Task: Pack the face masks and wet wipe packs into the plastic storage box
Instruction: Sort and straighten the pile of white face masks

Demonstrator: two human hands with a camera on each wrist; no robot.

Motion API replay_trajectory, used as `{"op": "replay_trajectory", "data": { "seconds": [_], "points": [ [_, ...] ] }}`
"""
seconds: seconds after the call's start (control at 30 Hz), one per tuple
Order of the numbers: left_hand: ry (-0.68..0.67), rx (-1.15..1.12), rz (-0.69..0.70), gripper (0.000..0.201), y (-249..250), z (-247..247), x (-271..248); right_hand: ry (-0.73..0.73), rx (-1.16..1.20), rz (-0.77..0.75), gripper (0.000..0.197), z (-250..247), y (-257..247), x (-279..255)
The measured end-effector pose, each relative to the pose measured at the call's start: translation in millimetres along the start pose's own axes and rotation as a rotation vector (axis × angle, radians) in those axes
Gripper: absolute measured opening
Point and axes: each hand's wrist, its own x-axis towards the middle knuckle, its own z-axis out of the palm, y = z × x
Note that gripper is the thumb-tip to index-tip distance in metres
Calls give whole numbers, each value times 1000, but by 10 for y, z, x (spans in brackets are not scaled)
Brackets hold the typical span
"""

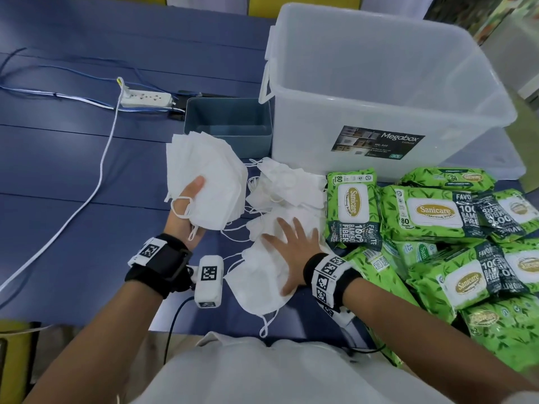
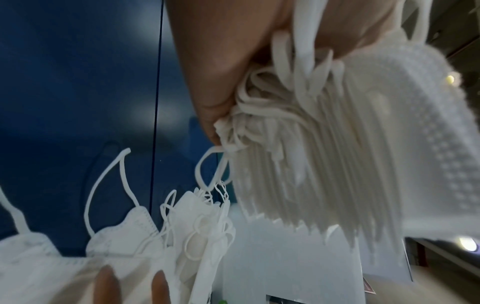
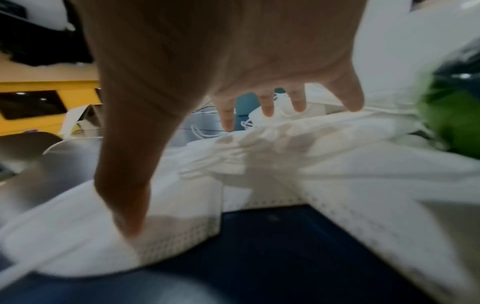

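Observation:
My left hand (image 1: pixel 186 211) grips a thick stack of white face masks (image 1: pixel 210 182), thumb on top, raised above the blue table; the left wrist view shows the stack's edges and ear loops (image 2: pixel 311 154) bunched against the palm. My right hand (image 1: pixel 291 249) lies flat with spread fingers on loose white masks (image 1: pixel 262 275) near the table's front edge; the right wrist view shows its fingers (image 3: pixel 124 185) pressing the masks (image 3: pixel 285 160). More loose masks (image 1: pixel 285 185) lie behind. Green wet wipe packs (image 1: pixel 431 217) are heaped to the right. The clear plastic storage box (image 1: pixel 379 118) stands behind them, with nothing visible inside.
A small grey-blue bin (image 1: pixel 230 132) stands left of the storage box. A white power strip (image 1: pixel 145 100) with white and blue cables lies at the back left, and a white cable (image 1: pixel 99 185) crosses the left side of the blue table (image 1: pixel 73 158).

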Motion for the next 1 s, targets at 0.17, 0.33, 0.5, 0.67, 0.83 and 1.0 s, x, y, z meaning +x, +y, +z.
{"op": "replay_trajectory", "data": {
  "seconds": [0.17,0.33,0.5,0.67,0.83,1.0],
  "points": [
    [5,21,23,27,28,-135,41,168,-158,-343,93,61,-223,-147],
    [10,18,9,46,35,-238,85,121,-160,-367,79,207,-388,-118],
    [11,39,16,26,-2,-245,95,202,100,-266,51,15,-313,14],
    [13,95,38,14,7,-279,91,431,1017,-2,25,-217,140,20],
    [68,183,59,47,-35,-361,169,578,1597,114,15,-425,453,-170],
    [124,275,77,66,-167,-281,174,695,1882,60,13,-611,555,-351]
  ]
}}
